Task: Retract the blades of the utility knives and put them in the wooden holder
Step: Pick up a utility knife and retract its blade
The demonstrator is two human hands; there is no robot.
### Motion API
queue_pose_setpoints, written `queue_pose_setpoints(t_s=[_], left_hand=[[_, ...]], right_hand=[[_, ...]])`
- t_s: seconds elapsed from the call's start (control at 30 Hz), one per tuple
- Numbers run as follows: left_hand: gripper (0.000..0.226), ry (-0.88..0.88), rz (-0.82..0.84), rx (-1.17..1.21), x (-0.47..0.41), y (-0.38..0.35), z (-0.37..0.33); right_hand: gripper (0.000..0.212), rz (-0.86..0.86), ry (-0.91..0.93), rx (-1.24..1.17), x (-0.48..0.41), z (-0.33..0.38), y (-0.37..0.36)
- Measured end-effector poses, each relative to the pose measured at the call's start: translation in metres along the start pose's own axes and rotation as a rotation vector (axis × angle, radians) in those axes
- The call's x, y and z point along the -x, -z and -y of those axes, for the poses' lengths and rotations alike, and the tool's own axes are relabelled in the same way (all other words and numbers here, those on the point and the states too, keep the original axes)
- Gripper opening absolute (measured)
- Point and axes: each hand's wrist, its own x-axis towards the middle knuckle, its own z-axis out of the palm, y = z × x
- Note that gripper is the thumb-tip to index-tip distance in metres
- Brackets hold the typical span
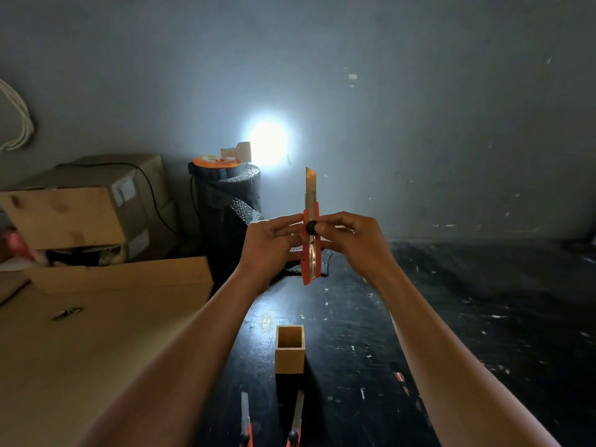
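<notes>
Head view is showing both forearms reaching forward and upward, the hands meeting at chest height over a dark table (451, 317). The left hand (267, 243) is gripping the orange utility knife (311, 250) from the left side, fingers curled around the handle. The right hand (354, 240) is pinching the same knife from the right, its fingertips (325, 226) resting at the black slider knob (311, 226). The knife is standing upright, blade (310, 183) pointing up and extending well out of the handle.

Below the hands, the wooden holder (289, 350) is sitting upright on the table between the two forearms, open end up, interior showing nothing inside. Nearer the camera, two more utility knives are lying on the table just in front of the holder: one to the left (245, 421) and one to the right (296, 421), both with blades extended toward the holder; their handles are running off the lower edge.

To the left, a flat cardboard sheet (96, 333) is covering the surface, with cardboard boxes (80, 208) stacked behind it. A dark roll of wrapped material (232, 201) is standing behind the hands, an orange reel (216, 162) on top. A bright lamp (267, 143) is glaring against the grey wall (419, 108).
</notes>
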Motion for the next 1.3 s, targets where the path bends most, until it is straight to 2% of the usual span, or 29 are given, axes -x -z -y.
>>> queue_pose_setpoints(t_s=[0.23, 0.63, 0.8, 0.93, 1.1, 1.2, 1.3], left_hand=[[0.04, 0.042, -0.037, -0.041, -0.006, 0.0, -0.005], [0.045, 0.048, -0.065, -0.071, -0.005, -0.004, -0.004], [0.043, 0.032, -0.084, -0.097, -0.008, -0.004, -0.008], [0.041, 0.023, -0.088, -0.085, -0.01, -0.008, -0.018], [0.04, -0.004, -0.075, -0.101, -0.011, -0.01, -0.028], [0.039, -0.018, -0.076, -0.12, -0.011, -0.01, -0.033], [0.039, -0.033, -0.087, -0.132, -0.014, -0.011, -0.034]], right_hand=[[0.006, 0.009, -0.049, 0.042, 0.019, -0.015, -0.001], [0.014, 0.035, -0.141, -0.043, 0.037, -0.029, 0.0], [0.013, 0.009, -0.098, 0.046, 0.034, -0.025, -0.002], [0.022, -0.028, -0.041, 0.107, 0.028, -0.015, -0.006], [0.011, 0.011, -0.022, 0.156, 0.021, -0.008, -0.004], [0.016, 0.046, 0.005, 0.149, 0.018, -0.005, -0.001], [0.021, -0.005, -0.01, 0.133, 0.015, -0.005, -0.001]])
